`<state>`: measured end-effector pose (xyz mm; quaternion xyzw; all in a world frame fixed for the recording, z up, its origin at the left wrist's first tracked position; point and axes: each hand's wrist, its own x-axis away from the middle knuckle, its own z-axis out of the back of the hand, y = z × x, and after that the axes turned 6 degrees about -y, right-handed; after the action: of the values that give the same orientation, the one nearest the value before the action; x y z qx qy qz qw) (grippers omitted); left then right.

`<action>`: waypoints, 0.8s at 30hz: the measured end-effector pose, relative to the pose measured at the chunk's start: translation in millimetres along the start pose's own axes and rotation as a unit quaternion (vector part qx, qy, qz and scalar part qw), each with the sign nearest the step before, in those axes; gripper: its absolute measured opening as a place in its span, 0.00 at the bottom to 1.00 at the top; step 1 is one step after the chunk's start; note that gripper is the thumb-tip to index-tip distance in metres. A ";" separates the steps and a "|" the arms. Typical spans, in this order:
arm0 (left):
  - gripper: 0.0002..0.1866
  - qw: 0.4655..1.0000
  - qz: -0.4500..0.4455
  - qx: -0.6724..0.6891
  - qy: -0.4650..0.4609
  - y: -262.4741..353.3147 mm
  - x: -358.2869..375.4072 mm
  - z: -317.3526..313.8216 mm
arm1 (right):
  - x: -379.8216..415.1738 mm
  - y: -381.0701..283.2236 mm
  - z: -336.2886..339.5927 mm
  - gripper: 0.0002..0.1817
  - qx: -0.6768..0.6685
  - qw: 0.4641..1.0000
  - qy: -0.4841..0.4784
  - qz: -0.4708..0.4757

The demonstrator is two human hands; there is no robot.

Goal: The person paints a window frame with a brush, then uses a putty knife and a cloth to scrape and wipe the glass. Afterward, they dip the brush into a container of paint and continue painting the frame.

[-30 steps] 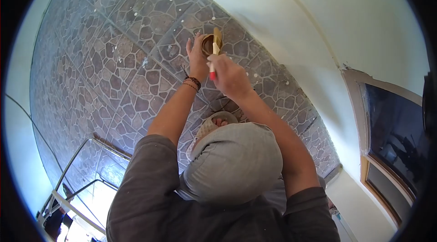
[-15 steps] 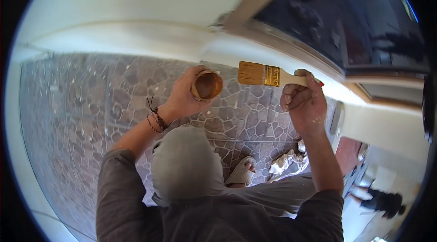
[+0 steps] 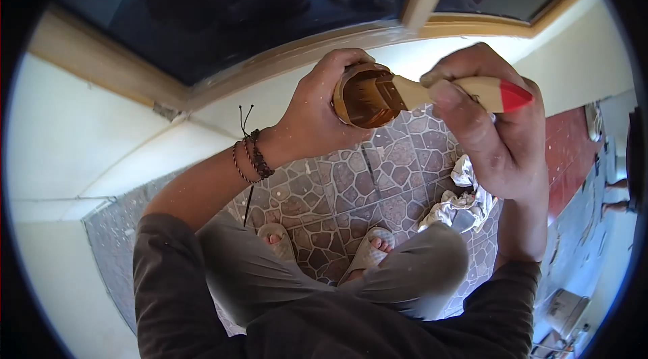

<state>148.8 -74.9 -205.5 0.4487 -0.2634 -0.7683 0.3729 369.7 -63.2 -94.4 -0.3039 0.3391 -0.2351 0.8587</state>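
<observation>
I see the left hand (image 3: 317, 112) wrapped around a small cup (image 3: 361, 95) of brown liquid, the fingers curled over its far rim and the thumb side below, so the cup is grasped firmly and tilted with its mouth toward me. The right hand (image 3: 496, 133) is clenched around the wooden handle of a brush (image 3: 466, 91); the red end of the handle sticks out past the fingers to the right, and the bristles are down inside the cup, touching the brown liquid. The two hands are just beside each other, with only the brush neck between them. Right above the cup runs the lower edge of a wooden window frame (image 3: 283, 65), with dark glass behind it; the cup rim is near this edge but I cannot tell if it touches. Under the hands there is open stone-pattern floor (image 3: 351, 190), and my two feet in sandals (image 3: 368, 251) stand well apart from the wall. A crumpled white rag (image 3: 459, 200) lies on the floor just beside the right knee. To the left, the white wall (image 3: 88, 136) is plain.
</observation>
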 end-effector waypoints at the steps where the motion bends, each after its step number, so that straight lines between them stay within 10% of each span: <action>1: 0.42 1.000 -0.005 -0.004 -0.014 4.6 -13.6 -12.2 | 5.9 6.5 14.1 0.10 0.019 1.000 0.002 0.016; 24: 0.38 0.999 -0.021 0.037 -0.025 -2.6 -120.7 -195.3 | 91.0 84.9 141.7 0.11 0.221 0.970 -0.001 -0.101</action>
<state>359.5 10.6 -237.5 0.4482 -0.2916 -0.7765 0.3335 549.3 -7.5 -109.4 -0.1391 0.2455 -0.3898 0.8766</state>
